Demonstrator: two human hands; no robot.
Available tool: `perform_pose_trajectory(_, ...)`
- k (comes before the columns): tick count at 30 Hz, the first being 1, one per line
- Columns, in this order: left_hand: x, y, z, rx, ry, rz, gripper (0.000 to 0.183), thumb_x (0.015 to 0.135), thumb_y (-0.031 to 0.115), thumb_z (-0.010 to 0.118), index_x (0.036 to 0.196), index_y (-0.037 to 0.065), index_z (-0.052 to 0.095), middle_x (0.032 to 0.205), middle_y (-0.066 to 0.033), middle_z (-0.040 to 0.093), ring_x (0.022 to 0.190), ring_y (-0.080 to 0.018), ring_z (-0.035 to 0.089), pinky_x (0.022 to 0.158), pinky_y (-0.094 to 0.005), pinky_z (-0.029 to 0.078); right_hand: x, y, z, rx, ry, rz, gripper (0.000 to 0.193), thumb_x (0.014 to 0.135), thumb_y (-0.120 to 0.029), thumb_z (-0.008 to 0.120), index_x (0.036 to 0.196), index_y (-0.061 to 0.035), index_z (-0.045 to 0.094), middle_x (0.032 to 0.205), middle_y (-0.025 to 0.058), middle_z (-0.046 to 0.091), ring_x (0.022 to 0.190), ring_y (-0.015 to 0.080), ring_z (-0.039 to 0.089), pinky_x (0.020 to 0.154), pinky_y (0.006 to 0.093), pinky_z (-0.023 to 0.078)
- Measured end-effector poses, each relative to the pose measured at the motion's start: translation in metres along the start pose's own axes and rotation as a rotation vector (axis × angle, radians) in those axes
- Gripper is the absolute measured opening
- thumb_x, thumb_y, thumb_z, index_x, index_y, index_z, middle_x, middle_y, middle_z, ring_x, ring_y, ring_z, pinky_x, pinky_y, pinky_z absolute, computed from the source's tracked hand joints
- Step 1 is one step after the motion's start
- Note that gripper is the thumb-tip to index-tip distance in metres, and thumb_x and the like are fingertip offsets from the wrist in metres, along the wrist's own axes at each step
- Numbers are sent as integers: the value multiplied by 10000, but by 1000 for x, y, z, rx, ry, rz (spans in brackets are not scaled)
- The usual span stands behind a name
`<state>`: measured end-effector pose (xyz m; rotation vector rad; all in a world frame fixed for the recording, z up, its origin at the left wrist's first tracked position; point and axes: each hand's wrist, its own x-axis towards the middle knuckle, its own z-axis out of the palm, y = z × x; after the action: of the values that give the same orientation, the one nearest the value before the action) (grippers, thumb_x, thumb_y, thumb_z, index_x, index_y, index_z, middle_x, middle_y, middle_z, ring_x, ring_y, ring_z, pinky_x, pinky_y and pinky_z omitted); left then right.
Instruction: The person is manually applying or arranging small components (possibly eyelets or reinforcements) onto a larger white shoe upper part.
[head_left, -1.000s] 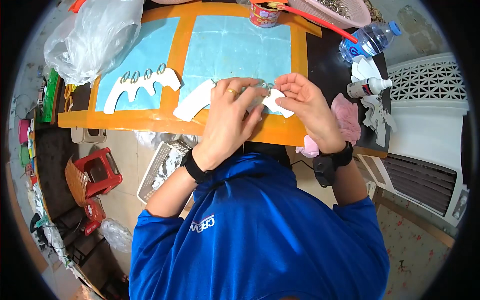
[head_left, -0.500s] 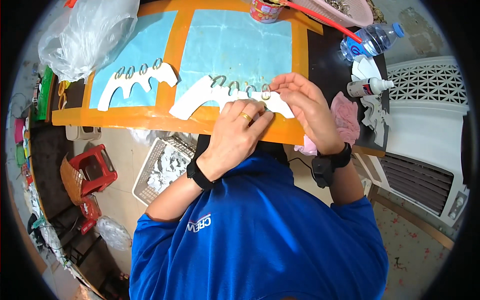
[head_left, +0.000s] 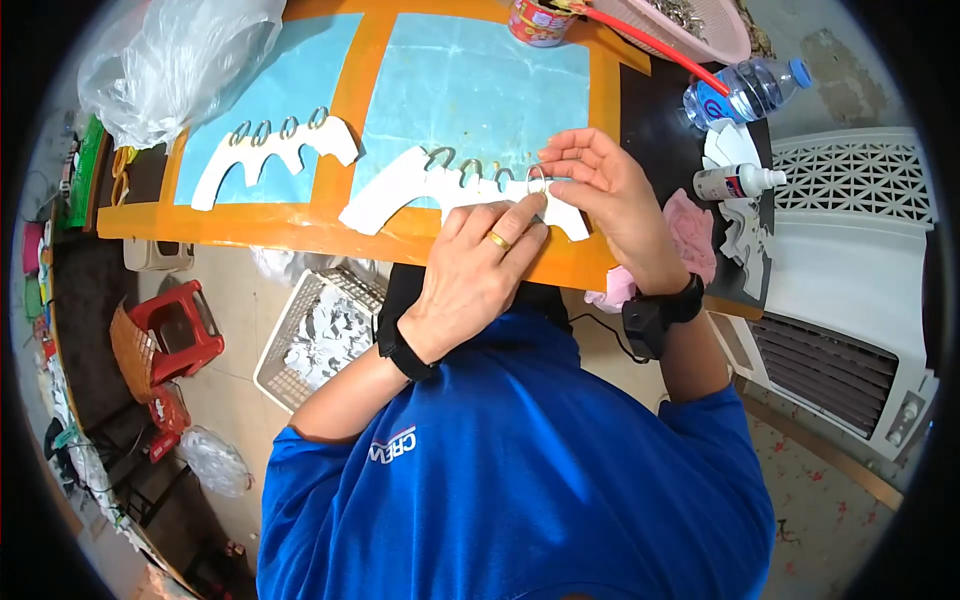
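A white scalloped cut-out piece (head_left: 395, 190) lies near the table's front edge, with several metal rings (head_left: 473, 172) standing along its upper side. My left hand (head_left: 478, 255) holds its right half, fingers bent over it and the index fingertip at the base of the rightmost ring (head_left: 536, 180). Beside that ring is my right hand (head_left: 620, 205), fingers apart, thumb and index tips close to the metal; whether they touch it I cannot tell. Further left lies a similar white scalloped piece (head_left: 215, 172) with several rings along its top.
Clear plastic bag (head_left: 180, 70) at the back left; red-and-white tub (head_left: 540, 22) and pink basket (head_left: 715, 35) at the back. To the right are a water bottle (head_left: 745, 90), a white glue bottle (head_left: 738, 181) and a pink cloth (head_left: 690, 235). A basket of scraps (head_left: 275, 360) stands below.
My left index finger has stretched forward to the rightmost ring's base. My right fingers have spread and shifted slightly up beside the ring. The view has tilted a little.
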<state>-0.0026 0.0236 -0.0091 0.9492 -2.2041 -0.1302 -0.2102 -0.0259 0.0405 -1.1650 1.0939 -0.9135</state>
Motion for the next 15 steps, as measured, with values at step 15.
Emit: perform_pose_trajectory(15,5,6,-7,-45,-89,-38,333,881,145,774,1198,73,701,1423,-71,641,1185,-253,620,998,-406,468,8,15,5,-296,13,-238,456,1008,80,559,1444,6,449,1411,176,602,1115,216,740,865,324,604)
